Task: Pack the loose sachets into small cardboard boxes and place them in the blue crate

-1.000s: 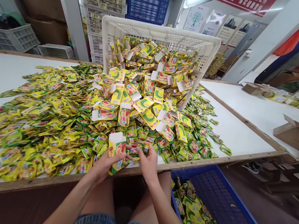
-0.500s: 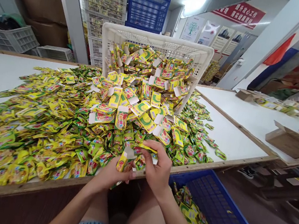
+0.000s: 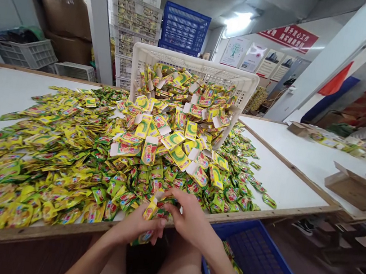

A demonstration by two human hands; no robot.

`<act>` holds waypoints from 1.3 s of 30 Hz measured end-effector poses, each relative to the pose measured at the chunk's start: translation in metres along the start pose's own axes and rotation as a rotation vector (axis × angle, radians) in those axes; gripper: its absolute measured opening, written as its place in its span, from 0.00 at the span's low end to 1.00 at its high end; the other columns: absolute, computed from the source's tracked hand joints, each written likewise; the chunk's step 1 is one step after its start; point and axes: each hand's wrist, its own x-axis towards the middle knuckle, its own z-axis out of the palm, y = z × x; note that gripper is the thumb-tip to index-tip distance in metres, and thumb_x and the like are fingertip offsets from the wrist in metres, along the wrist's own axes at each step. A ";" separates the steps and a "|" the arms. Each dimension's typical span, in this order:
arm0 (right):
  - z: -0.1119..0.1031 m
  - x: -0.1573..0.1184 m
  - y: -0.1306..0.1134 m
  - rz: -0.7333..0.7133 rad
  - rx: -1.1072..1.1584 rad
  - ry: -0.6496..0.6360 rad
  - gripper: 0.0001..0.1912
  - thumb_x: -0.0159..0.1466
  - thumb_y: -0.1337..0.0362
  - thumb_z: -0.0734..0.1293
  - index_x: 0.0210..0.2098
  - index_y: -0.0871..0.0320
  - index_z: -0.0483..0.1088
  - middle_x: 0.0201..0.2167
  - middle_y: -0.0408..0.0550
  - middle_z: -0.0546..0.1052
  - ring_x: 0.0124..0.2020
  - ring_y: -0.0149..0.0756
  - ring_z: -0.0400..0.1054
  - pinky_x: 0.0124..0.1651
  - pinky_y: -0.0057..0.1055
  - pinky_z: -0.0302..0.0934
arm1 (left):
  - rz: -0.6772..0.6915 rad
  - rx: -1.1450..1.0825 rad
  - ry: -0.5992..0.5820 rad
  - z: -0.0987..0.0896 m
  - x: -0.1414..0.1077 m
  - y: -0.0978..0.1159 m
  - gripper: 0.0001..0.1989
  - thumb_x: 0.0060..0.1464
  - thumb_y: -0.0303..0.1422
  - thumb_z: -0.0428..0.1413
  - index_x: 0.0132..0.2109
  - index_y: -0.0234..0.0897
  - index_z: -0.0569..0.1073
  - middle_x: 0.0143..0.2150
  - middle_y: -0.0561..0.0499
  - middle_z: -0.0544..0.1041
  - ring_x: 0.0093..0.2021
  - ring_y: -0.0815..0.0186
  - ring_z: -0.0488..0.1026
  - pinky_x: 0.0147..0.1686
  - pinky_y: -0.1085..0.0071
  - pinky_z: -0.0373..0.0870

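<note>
My left hand (image 3: 141, 224) is closed around a small yellow box (image 3: 150, 208) with a raised white flap, near the table's front edge. A green packet shows beneath its fingers. My right hand (image 3: 187, 217) is at the top of that box, fingers bent and pinched; a packet seems partly hidden under the fingertips at the opening. Beyond the hands, many green and yellow packets (image 3: 76, 140) are heaped on the white table (image 3: 277, 168). Small open boxes (image 3: 180, 157) spill over them from a tilted white crate (image 3: 197, 57).
Below the table edge at the right is a blue crate (image 3: 274, 263) holding packets. An open cardboard box (image 3: 360, 187) lies on the right-hand table. Stacked crates (image 3: 136, 17) and a grey post (image 3: 99, 21) stand behind. A wooden rim (image 3: 37, 230) runs along the front.
My right hand has come down onto the box, and the yellow packet in its fingers is now mostly hidden. The view has tilted upward slightly.
</note>
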 end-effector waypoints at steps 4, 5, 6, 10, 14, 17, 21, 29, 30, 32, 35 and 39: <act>-0.004 0.001 0.001 0.037 -0.053 0.045 0.12 0.58 0.74 0.61 0.38 0.54 0.68 0.34 0.45 0.75 0.35 0.37 0.69 0.38 0.30 0.60 | 0.025 -0.019 -0.005 -0.001 0.002 0.000 0.22 0.46 0.47 0.57 0.38 0.32 0.69 0.22 0.50 0.72 0.18 0.70 0.67 0.21 0.74 0.61; -0.004 0.001 0.002 0.044 -0.062 0.085 0.11 0.58 0.73 0.60 0.39 0.55 0.67 0.34 0.46 0.75 0.36 0.37 0.68 0.38 0.31 0.60 | 0.025 -0.027 0.003 -0.001 0.004 0.000 0.22 0.47 0.48 0.55 0.37 0.32 0.70 0.23 0.49 0.73 0.18 0.70 0.67 0.21 0.74 0.61; -0.003 0.001 0.003 0.045 -0.064 0.122 0.11 0.59 0.72 0.60 0.39 0.55 0.66 0.35 0.47 0.74 0.37 0.37 0.68 0.39 0.31 0.60 | 0.021 -0.035 0.005 -0.001 0.006 0.001 0.22 0.47 0.50 0.54 0.35 0.31 0.70 0.24 0.48 0.73 0.18 0.70 0.67 0.21 0.74 0.61; 0.000 0.000 0.007 0.052 -0.081 0.196 0.09 0.60 0.71 0.58 0.39 0.56 0.66 0.35 0.48 0.74 0.37 0.37 0.68 0.40 0.31 0.60 | 0.040 -0.027 0.022 0.001 0.011 0.002 0.27 0.49 0.54 0.49 0.29 0.30 0.72 0.22 0.48 0.73 0.18 0.69 0.67 0.21 0.73 0.62; -0.007 0.001 0.004 0.048 -0.141 0.174 0.09 0.60 0.72 0.58 0.37 0.56 0.66 0.34 0.47 0.73 0.36 0.37 0.67 0.39 0.31 0.59 | 0.073 0.018 0.049 0.003 0.013 -0.001 0.28 0.51 0.54 0.46 0.27 0.31 0.73 0.20 0.48 0.72 0.18 0.68 0.67 0.21 0.73 0.61; -0.015 0.001 -0.001 -0.059 -0.106 0.010 0.10 0.58 0.74 0.60 0.35 0.55 0.68 0.34 0.45 0.74 0.38 0.36 0.68 0.41 0.31 0.60 | 0.063 0.013 -0.007 0.003 0.013 -0.007 0.29 0.49 0.56 0.46 0.27 0.31 0.73 0.21 0.47 0.72 0.19 0.68 0.67 0.21 0.73 0.61; -0.020 -0.001 -0.001 -0.045 0.033 -0.057 0.12 0.59 0.72 0.61 0.41 0.53 0.66 0.36 0.44 0.75 0.38 0.36 0.69 0.41 0.31 0.61 | 0.021 -0.059 -0.057 0.000 0.012 -0.008 0.29 0.46 0.57 0.49 0.30 0.32 0.72 0.23 0.47 0.73 0.19 0.68 0.67 0.21 0.73 0.61; -0.014 0.002 0.020 -0.037 -0.041 0.203 0.05 0.59 0.70 0.63 0.35 0.57 0.67 0.36 0.49 0.70 0.40 0.38 0.64 0.43 0.34 0.60 | 0.041 -0.121 -0.103 0.001 0.028 -0.001 0.19 0.46 0.42 0.58 0.43 0.34 0.71 0.23 0.52 0.73 0.21 0.68 0.68 0.27 0.71 0.63; -0.014 0.002 0.022 -0.058 -0.095 0.200 0.05 0.59 0.70 0.63 0.33 0.57 0.69 0.37 0.50 0.69 0.42 0.39 0.63 0.45 0.36 0.59 | 0.057 -0.103 -0.095 0.001 0.034 -0.004 0.19 0.46 0.40 0.59 0.43 0.34 0.71 0.23 0.52 0.73 0.22 0.67 0.68 0.29 0.71 0.64; -0.014 0.003 0.028 -0.076 -0.153 0.149 0.06 0.59 0.71 0.62 0.29 0.58 0.70 0.41 0.51 0.68 0.45 0.40 0.61 0.47 0.38 0.57 | 0.105 -0.054 -0.029 -0.001 0.048 -0.011 0.21 0.43 0.38 0.61 0.45 0.35 0.71 0.28 0.52 0.75 0.28 0.65 0.71 0.35 0.69 0.65; -0.015 0.000 0.040 -0.046 -0.114 0.037 0.08 0.61 0.69 0.61 0.33 0.57 0.72 0.42 0.51 0.69 0.45 0.39 0.62 0.48 0.38 0.57 | 0.193 0.036 0.119 -0.002 0.066 -0.018 0.23 0.41 0.37 0.62 0.47 0.36 0.71 0.39 0.49 0.76 0.43 0.59 0.70 0.45 0.67 0.63; -0.007 -0.012 0.060 -0.004 0.034 0.060 0.11 0.62 0.69 0.60 0.42 0.55 0.70 0.38 0.48 0.71 0.42 0.36 0.65 0.45 0.33 0.59 | 0.305 0.116 0.099 0.004 0.075 -0.022 0.19 0.46 0.36 0.60 0.46 0.36 0.72 0.45 0.48 0.75 0.50 0.57 0.67 0.52 0.66 0.58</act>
